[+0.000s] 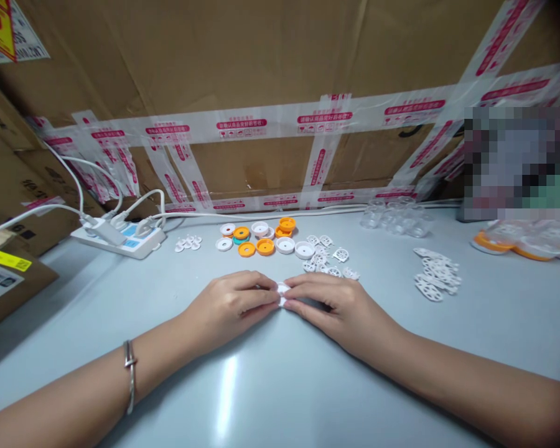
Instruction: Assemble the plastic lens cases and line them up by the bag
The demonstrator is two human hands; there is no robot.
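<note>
Between the fingertips of both hands is a small white round plastic part (pixel 282 295), mostly covered by the fingers. My left hand (pixel 238 302) pinches its left side, and my right hand (pixel 324 302) grips the right side. Just beyond the hands lie several orange round caps (pixel 266 247) and white round caps (pixel 285 246), some stacked. White openwork plastic pieces (pixel 340 254) are scattered behind my right hand. Farther left sits a group of tiny white parts (pixel 188 243).
A white power strip (pixel 135 242) with plugged-in cables stands at the left. Clear plastic cups (pixel 394 216) sit at the back right, near a pile of white openwork pieces (pixel 436 274). Assembled clear-and-orange items (pixel 518 239) lie far right. A large taped cardboard box (pixel 261 62) walls off the back.
</note>
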